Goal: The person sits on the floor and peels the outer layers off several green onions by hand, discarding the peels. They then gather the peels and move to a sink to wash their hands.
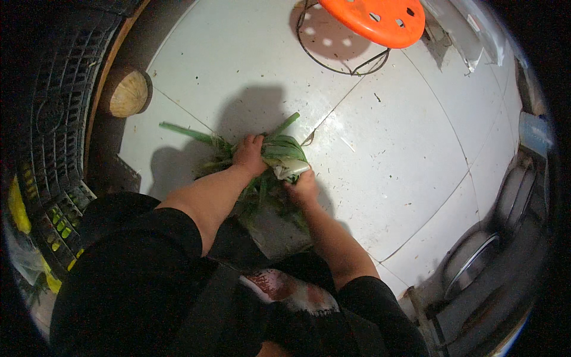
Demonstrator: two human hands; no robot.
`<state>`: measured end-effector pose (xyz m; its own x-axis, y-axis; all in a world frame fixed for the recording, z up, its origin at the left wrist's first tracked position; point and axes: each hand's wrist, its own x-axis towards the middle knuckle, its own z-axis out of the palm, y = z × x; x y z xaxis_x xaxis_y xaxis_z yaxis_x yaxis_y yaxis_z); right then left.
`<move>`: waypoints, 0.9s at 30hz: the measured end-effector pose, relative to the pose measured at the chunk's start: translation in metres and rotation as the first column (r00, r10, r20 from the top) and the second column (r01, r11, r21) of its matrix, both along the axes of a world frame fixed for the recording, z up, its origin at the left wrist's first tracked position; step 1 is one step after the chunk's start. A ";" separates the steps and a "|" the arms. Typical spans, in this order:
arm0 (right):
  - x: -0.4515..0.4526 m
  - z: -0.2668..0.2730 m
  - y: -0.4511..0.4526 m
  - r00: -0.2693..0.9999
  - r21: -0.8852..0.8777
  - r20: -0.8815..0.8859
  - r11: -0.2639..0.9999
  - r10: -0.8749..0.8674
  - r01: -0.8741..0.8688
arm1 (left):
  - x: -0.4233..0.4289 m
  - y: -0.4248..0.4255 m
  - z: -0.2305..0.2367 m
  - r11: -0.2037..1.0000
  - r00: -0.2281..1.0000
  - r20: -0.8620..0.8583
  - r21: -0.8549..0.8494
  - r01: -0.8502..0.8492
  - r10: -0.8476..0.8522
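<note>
A bundle of long green leaves, which look like leek or scallion tops (285, 146), lies low over the tiled floor in front of me. My left hand (250, 155) rests on the bundle with its fingers over the leaves. My right hand (304, 186) grips the right end, beside a pale, whitish folded part (290, 168). One long leaf (187, 131) sticks out to the left, and a shorter one points up and away. More leaves hang below, between my forearms, partly in shadow. What lies under my left palm is hidden.
An orange plastic stool (379, 20) with a metal frame stands at the top. A pale round object (129, 93) lies at left, near a dark plastic crate (62, 98). Metal basins (473, 263) are at lower right, with a blue container (533, 134) above them. Small scraps dot the floor (392, 134).
</note>
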<state>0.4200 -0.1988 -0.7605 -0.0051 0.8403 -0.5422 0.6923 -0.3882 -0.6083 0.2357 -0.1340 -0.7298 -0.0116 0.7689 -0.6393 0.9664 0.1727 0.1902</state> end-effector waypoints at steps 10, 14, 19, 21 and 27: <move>-0.033 0.025 0.013 0.629 -0.017 -0.762 0.976 -0.154 0.218 | 0.031 -0.008 -0.020 0.414 0.332 0.282 -0.322 -0.851 0.900; -0.035 0.041 0.026 0.797 0.036 -0.592 0.984 -0.120 0.175 | 0.021 -0.014 -0.027 0.120 -0.244 0.316 -0.802 -0.585 0.917; -0.038 0.053 0.037 0.880 0.094 -0.417 0.952 -0.227 0.290 | 0.007 -0.034 -0.009 0.823 0.551 0.629 -0.291 -0.487 0.548; -0.034 0.054 0.036 0.903 0.141 -0.362 0.944 -0.230 0.297 | 0.007 -0.042 0.003 0.978 0.929 0.304 -0.063 -0.200 0.210; -0.022 0.026 0.017 0.883 -0.100 -0.375 0.959 -0.282 0.264 | 0.020 -0.044 0.011 0.946 0.968 0.011 -0.215 -0.241 0.249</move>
<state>0.3980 -0.1813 -0.7344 0.0068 0.8135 -0.5815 0.2734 -0.5609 -0.7815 0.2559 -0.1778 -0.7193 -0.1558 0.5937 -0.7895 0.8820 0.4435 0.1595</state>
